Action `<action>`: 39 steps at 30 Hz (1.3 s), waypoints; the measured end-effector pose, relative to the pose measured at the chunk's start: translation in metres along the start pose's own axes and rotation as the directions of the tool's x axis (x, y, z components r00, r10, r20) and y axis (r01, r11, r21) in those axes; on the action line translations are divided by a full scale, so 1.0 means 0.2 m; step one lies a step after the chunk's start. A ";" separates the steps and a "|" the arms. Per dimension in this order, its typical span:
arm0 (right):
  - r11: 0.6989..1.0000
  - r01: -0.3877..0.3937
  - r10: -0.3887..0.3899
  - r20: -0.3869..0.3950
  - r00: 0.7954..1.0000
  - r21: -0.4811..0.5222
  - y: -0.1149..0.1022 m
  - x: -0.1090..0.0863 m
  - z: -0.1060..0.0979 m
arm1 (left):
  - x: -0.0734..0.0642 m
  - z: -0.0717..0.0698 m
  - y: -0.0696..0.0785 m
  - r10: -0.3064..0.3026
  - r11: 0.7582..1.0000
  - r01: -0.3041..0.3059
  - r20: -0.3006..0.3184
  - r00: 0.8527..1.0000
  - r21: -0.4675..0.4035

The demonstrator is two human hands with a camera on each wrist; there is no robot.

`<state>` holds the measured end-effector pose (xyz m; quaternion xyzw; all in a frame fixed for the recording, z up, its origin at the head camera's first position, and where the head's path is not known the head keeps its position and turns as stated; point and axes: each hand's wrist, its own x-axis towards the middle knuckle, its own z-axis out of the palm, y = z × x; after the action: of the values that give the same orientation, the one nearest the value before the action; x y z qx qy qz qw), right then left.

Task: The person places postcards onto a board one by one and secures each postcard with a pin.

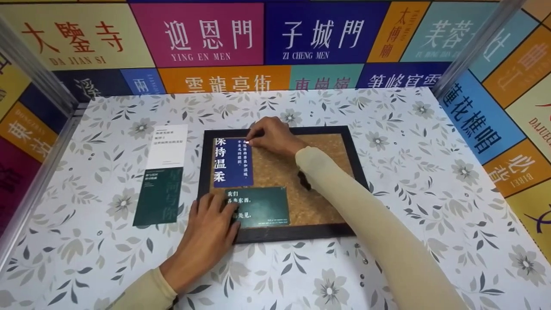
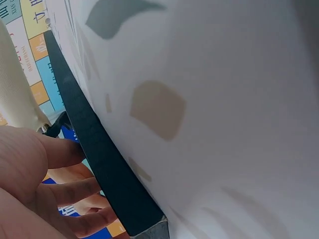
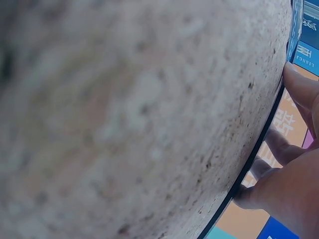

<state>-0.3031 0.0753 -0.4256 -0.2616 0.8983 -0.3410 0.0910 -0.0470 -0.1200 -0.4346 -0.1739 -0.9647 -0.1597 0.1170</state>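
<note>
My left hand (image 1: 211, 219) lies over the lower left corner of a black-framed cork board (image 1: 318, 189). Its spread fingers rest on a green printed card (image 1: 267, 206) and on the frame; in the left wrist view the fingertips (image 2: 92, 219) stand at the dark frame edge (image 2: 99, 149). At the upper right corner of a blue card (image 1: 234, 170), my right hand (image 1: 273, 135) brings thumb and index fingertips down together. A tiny pale spot shows there; I cannot tell whether they pinch something. Its other fingers (image 3: 281, 147) lie by the frame's far edge.
Left of the board lie a white card (image 1: 167, 146) and a dark green card (image 1: 158, 196), end to end. The table (image 1: 327, 262) has a flower-patterned cover. Colourful lettered panels (image 1: 198, 34) stand along its back and sides.
</note>
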 end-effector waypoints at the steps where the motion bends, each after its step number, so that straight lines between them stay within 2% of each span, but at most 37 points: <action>1: 1.000 -0.001 0.001 -0.001 1.000 0.001 0.00 0.00 0.00 | 0.00 0.00 0.00 0.003 1.000 -0.003 -0.002 1.000 0.001; 16: 1.000 0.019 -0.019 0.012 1.000 -0.003 -0.01 -0.01 -0.01 | 0.02 0.01 0.01 -0.028 1.000 0.027 0.024 0.999 0.012; 24: 1.000 0.011 -0.011 0.009 1.000 -0.007 0.00 -0.01 -0.01 | 0.02 0.02 0.01 -0.020 1.000 0.020 0.021 1.000 0.019; 30: 0.999 0.046 -0.046 0.040 0.998 -0.004 0.01 -0.02 -0.02 | 0.02 0.02 0.02 -0.036 0.999 0.037 0.039 0.999 -0.019; 39: 0.990 0.096 -0.090 0.062 0.994 -0.104 0.00 -0.05 -0.03 | 0.02 0.00 0.00 -0.051 0.998 0.053 0.061 0.997 -0.045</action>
<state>-0.2967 0.0844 -0.4222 -0.3172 0.8992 -0.2887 0.0865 -0.0506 -0.1192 -0.4326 -0.1562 -0.9679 -0.1799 0.0795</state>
